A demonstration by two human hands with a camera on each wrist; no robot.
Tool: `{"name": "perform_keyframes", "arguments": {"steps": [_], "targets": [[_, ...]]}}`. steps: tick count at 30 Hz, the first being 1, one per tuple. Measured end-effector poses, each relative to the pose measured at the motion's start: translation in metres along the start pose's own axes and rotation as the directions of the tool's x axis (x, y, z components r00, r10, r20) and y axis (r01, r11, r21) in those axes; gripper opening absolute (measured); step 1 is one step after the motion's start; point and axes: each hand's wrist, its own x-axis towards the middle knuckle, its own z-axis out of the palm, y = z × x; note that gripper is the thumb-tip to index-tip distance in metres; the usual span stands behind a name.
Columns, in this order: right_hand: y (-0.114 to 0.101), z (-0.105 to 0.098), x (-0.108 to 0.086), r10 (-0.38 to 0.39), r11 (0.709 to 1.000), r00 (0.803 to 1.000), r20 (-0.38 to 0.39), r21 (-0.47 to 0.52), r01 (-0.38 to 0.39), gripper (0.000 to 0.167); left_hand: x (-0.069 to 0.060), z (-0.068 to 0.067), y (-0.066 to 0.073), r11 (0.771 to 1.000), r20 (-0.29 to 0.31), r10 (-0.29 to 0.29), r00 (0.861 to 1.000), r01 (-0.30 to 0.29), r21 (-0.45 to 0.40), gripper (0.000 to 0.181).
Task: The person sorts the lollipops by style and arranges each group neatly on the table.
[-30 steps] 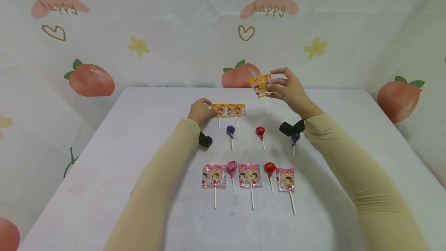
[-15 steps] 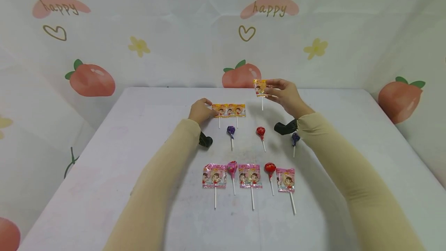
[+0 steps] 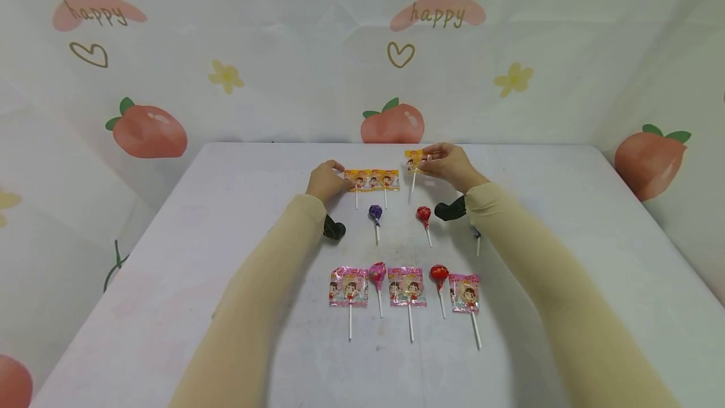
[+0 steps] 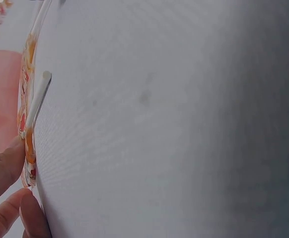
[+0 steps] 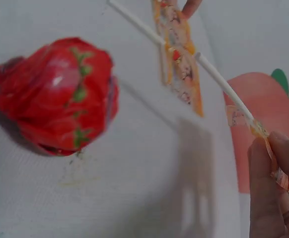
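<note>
In the head view two orange-wrapped lollipops (image 3: 385, 179) lie side by side at the back of the table, sticks toward the front. My left hand (image 3: 327, 181) pinches the left one by its wrapper; the left wrist view shows thumb and fingers at the wrapper's edge (image 4: 29, 153). My right hand (image 3: 451, 167) pinches a third orange lollipop (image 3: 413, 159) by its wrapper, just right of that pair, with a gap between. The right wrist view shows its stick (image 5: 224, 87) angled toward the flat pair (image 5: 184, 69).
A middle row holds a purple lollipop (image 3: 375, 213), a red one (image 3: 423, 214) and another purple one partly behind the right sleeve. Nearer the front lie pink-wrapped lollipops (image 3: 409, 285), a round pink one (image 3: 377, 274) and a round red one (image 3: 438, 274). A patterned cloth hangs behind.
My right hand has moved left and down with its orange lollipop, closer to the pair. The right sleeve now covers part of the purple lollipop. My left hand has stayed in place.
</note>
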Motion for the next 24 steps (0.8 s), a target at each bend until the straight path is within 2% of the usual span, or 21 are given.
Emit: {"name": "perform_keyframes", "arguments": {"steps": [4,7,13,24], "targets": [[0.003,0.004,0.0,0.017,0.986,1.0,0.001,-0.165,-0.016,0.044,0.001,0.0,-0.001,1.0,0.002,-0.005,1.0,0.005,0.0,0.051],[-0.001,0.008,-0.005,0.048,0.979,0.999,0.026,-0.2,-0.042,0.044,0.002,0.001,-0.001,1.0,0.003,-0.012,1.0,0.012,0.001,0.051],[0.003,0.013,-0.002,0.09,0.965,0.995,0.044,-0.249,-0.077,0.042,0.002,0.0,0.0,1.0,0.006,-0.011,1.0,0.011,-0.006,0.052],[0.005,0.014,0.002,0.057,0.905,0.998,0.031,-0.423,-0.039,0.038,0.001,0.001,0.0,1.0,0.002,-0.015,1.0,0.015,-0.013,0.051]]}}
